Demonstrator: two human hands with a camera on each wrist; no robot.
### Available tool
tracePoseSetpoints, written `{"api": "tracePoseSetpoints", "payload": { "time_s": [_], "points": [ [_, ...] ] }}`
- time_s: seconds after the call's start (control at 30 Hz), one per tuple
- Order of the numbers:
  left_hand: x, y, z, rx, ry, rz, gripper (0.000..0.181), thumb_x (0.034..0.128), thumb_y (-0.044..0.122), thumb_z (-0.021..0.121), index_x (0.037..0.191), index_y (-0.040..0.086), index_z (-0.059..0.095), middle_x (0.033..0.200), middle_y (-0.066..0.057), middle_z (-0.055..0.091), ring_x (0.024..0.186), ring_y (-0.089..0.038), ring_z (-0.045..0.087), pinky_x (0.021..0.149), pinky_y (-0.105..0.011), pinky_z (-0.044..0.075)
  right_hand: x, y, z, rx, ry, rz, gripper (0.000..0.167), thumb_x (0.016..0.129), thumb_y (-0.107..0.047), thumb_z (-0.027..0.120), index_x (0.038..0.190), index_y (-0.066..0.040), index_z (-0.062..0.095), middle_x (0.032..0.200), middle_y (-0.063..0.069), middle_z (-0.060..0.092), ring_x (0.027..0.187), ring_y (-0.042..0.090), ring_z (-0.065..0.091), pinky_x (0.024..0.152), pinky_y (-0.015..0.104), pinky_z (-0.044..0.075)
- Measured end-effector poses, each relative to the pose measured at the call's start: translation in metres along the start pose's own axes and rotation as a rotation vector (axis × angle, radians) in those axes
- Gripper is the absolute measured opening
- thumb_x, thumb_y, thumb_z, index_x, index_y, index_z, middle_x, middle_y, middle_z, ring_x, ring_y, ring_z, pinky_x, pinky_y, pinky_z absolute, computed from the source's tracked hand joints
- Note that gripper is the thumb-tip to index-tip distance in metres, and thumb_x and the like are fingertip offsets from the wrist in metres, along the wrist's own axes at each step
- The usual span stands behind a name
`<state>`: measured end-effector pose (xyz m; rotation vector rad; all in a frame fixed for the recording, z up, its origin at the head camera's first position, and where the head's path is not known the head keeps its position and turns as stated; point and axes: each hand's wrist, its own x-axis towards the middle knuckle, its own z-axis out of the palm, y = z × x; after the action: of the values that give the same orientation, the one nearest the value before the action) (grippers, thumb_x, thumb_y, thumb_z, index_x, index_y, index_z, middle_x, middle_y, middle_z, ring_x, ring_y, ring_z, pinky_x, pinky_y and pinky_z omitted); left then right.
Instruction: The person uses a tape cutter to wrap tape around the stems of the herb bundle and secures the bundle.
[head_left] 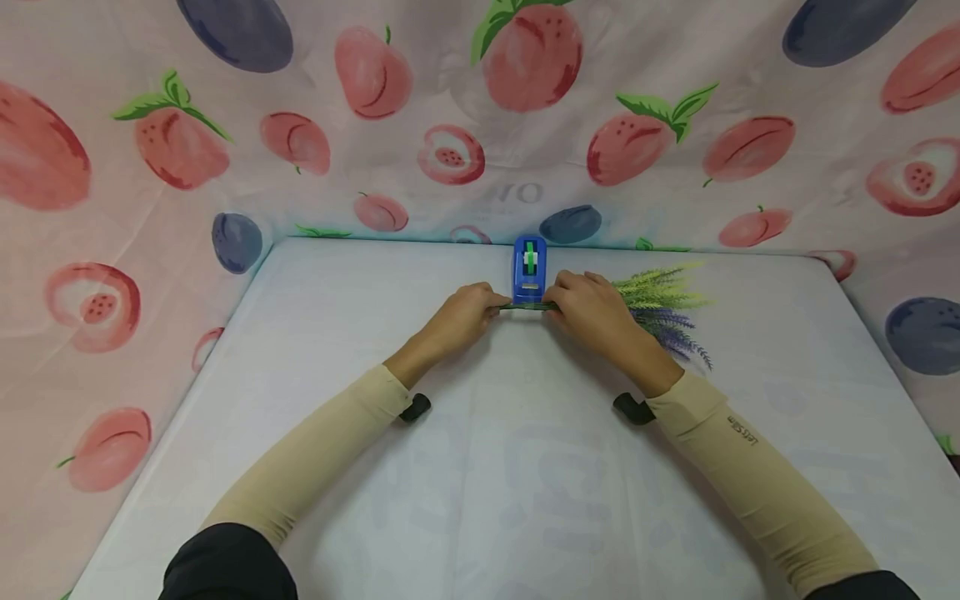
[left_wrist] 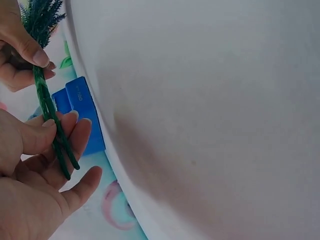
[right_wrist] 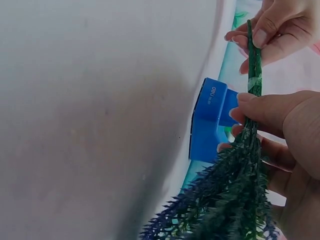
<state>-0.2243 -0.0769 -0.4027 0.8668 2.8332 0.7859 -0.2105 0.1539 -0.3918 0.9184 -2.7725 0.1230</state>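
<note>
A bunch of artificial lavender, with yellow-green sprigs beside the purple ones, extends to the right of my right hand. That hand pinches the green stems just below the flower heads. Near the bare stem ends, my left hand holds them between thumb and fingers. A shiny clear band, apparently tape, wraps the stems between the hands. Right behind the stems stands a blue tape dispenser with a green and white roll core; the stems hide its near edge.
A white-covered table spreads beneath both arms. Behind it hangs a fruit-print cloth, which also runs along the left and right sides. The dispenser stands close to the table's far edge. Black straps show at both wrists.
</note>
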Motion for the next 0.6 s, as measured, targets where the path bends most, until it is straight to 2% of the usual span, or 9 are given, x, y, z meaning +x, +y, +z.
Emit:
{"api": "tracePoseSetpoints", "payload": {
  "time_s": [0.3,0.37,0.6],
  "points": [
    [0.0017,-0.0029,0.0023,-0.046,0.018,-0.014,0.025,0.0985,0.0,0.062,0.121,0.004,0.074,0.118,-0.009,0.073,0.114,-0.022,0.067,0.101,-0.036,0.051,-0.0007,0.0031,0.0005,0.045,0.001,0.007,0.018,0.089,-0.015,0.079,0.105,-0.007,0.078,0.09,0.009,0.066,0.08,0.025,0.065,0.079,0.045,0.055],
    [0.0017,-0.003,0.0025,-0.058,0.027,-0.013,0.022,0.0984,0.0,0.063,0.118,0.004,0.073,0.116,-0.009,0.074,0.112,-0.022,0.067,0.1,-0.037,0.052,-0.0001,0.0034,-0.0001,0.057,-0.001,0.016,0.02,0.09,-0.017,0.079,0.107,-0.007,0.078,0.093,0.009,0.069,0.082,0.025,0.067,0.079,0.044,0.055],
    [0.0023,-0.0019,0.0035,-0.071,0.04,0.003,0.017,0.0971,-0.003,0.063,0.11,0.002,0.073,0.109,-0.01,0.074,0.103,-0.02,0.067,0.094,-0.037,0.053,0.0037,0.0041,-0.0018,0.079,-0.03,0.051,0.02,0.091,-0.018,0.078,0.108,-0.007,0.076,0.1,0.008,0.074,0.092,0.027,0.069,0.091,0.047,0.053]
  ]
}}
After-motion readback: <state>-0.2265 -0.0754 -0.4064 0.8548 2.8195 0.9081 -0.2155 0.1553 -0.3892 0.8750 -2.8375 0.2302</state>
